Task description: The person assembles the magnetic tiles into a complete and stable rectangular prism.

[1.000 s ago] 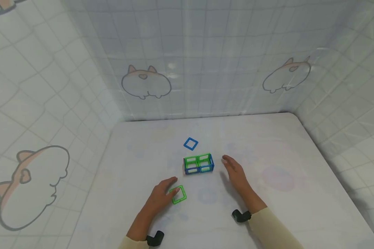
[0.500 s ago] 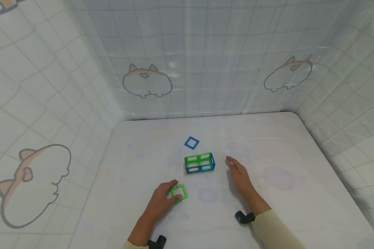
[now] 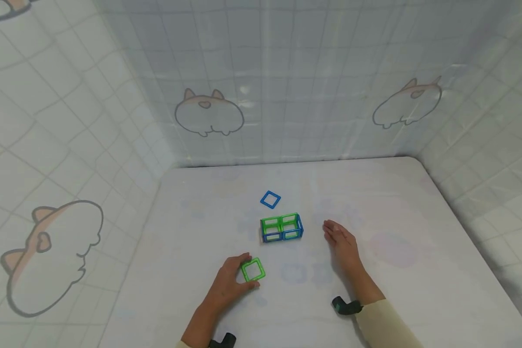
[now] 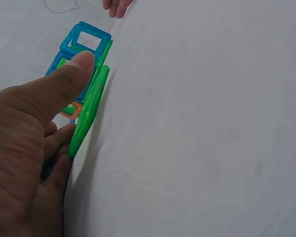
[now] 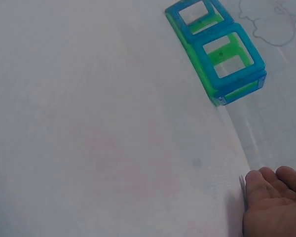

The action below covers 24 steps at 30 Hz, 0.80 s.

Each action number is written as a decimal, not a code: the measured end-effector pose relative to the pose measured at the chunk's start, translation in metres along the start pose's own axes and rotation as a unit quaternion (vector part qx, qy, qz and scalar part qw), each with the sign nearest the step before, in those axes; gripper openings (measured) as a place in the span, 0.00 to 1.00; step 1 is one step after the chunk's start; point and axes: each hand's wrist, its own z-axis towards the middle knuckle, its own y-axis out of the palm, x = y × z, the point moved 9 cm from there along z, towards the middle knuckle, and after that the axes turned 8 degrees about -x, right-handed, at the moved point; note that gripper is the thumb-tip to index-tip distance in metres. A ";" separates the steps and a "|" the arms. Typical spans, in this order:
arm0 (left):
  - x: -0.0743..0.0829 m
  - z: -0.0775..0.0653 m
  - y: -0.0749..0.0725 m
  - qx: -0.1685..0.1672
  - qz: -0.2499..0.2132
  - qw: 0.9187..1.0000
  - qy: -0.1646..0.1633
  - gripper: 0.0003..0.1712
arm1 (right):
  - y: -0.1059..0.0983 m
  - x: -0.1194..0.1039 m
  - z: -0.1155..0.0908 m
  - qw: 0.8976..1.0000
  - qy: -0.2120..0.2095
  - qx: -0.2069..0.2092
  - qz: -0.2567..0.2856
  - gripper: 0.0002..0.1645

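Note:
A green square magnetic tile (image 3: 253,269) lies flat on the white table. My left hand (image 3: 227,285) is around its left side, index finger at the far edge and thumb by the near edge; a firm pinch is not visible. In the left wrist view, the thumb of the left hand (image 4: 34,118) hangs over the green tile (image 4: 90,111), with other fingertips by its end. A two-cell box of green and blue magnetic tiles (image 3: 282,237) stands beyond. My right hand (image 3: 344,246) is held beside the box, apart from it and holding nothing, its fingers (image 5: 266,185) loosely extended.
A blue square tile (image 3: 270,199) lies behind the box, turned like a diamond. The white table (image 3: 396,203) is bordered by tile-patterned sheeting (image 3: 304,96) at the back and both sides. An orange tile (image 4: 70,110) shows at the box's left end.
My left thumb has moved from over the green tile to its near edge. The right hand has drawn slightly farther right of the box. The head view has shifted a little.

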 end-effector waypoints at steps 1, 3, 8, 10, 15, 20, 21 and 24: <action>0.000 0.000 0.000 0.002 0.002 1.000 0.002 0.48 | 0.000 0.000 0.000 1.000 0.001 0.001 0.001 0.34; 0.000 0.001 0.000 0.002 0.008 1.000 0.003 0.48 | -0.001 0.001 0.000 1.000 0.001 0.003 0.006 0.35; 0.000 0.003 0.003 -0.010 0.027 1.000 0.005 0.48 | -0.001 -0.002 0.000 1.000 -0.012 0.000 0.010 0.34; 0.001 0.004 0.003 -0.016 0.034 0.999 0.009 0.48 | -0.001 -0.002 0.001 1.000 -0.015 -0.001 0.008 0.34; 0.001 0.003 0.003 -0.020 0.056 0.998 0.026 0.44 | 0.000 0.000 0.000 1.000 0.000 0.002 0.003 0.34; 0.000 0.002 0.002 -0.014 0.058 0.998 0.031 0.40 | 0.002 0.000 -0.001 1.000 0.006 0.006 -0.011 0.34; 0.000 0.002 0.002 -0.013 0.054 0.998 0.031 0.39 | 0.002 -0.001 -0.001 1.000 0.004 0.007 -0.010 0.34; -0.001 0.003 0.000 -0.010 0.044 0.999 0.025 0.39 | 0.003 -0.001 -0.002 1.000 0.002 0.009 -0.011 0.34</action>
